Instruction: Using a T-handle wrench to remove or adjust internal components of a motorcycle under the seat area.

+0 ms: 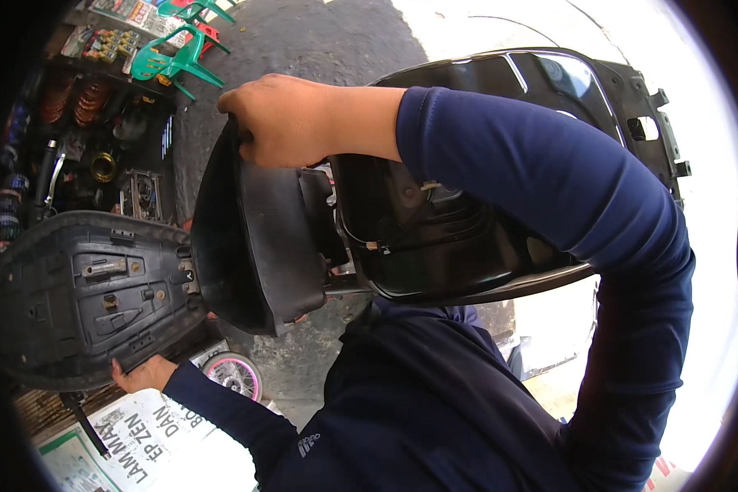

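Observation:
My right hand (283, 119) is closed over the upper rim of a black plastic under-seat storage box (291, 238). The box stands tilted, its hollow side facing left. My right arm reaches across a large glossy black panel (435, 254) with cables and small fittings on it. On the left lies a scooter seat (82, 287), tipped so its ribbed black underside shows. The near edge of that seat is gripped by my left hand (146, 375), thumb on the rim and the other fingers partly hidden. A metal hinge (189, 275) sits at the seat's end beside the box.
Shelves at the far left hold coil springs (90, 102) and other parts. Green plastic chairs (172, 61) stand beyond on the dark floor (303, 41). Near my left forearm are a pink-rimmed wheel (234, 377) and a white sign board (164, 447).

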